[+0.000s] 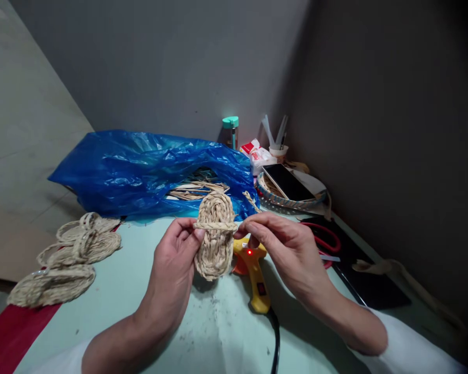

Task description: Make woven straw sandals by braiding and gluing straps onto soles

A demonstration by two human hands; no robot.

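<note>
A small oval sole of coiled, braided straw is held up over the table, its long side upright. Across its middle runs a braided straw cord. My left hand pinches the sole's left edge and the cord's left end between thumb and fingers. On the other side, my right hand pinches the cord near the sole's right edge; a loose tail of braid sticks up behind these fingers. Below my right hand lies a yellow glue gun with a red light lit, its nozzle end partly hidden.
Several woven straw slippers lie at the left. Behind stands a blue plastic bag with dry straw. At the right are a basket bearing a phone, red-handled scissors and a black flat board.
</note>
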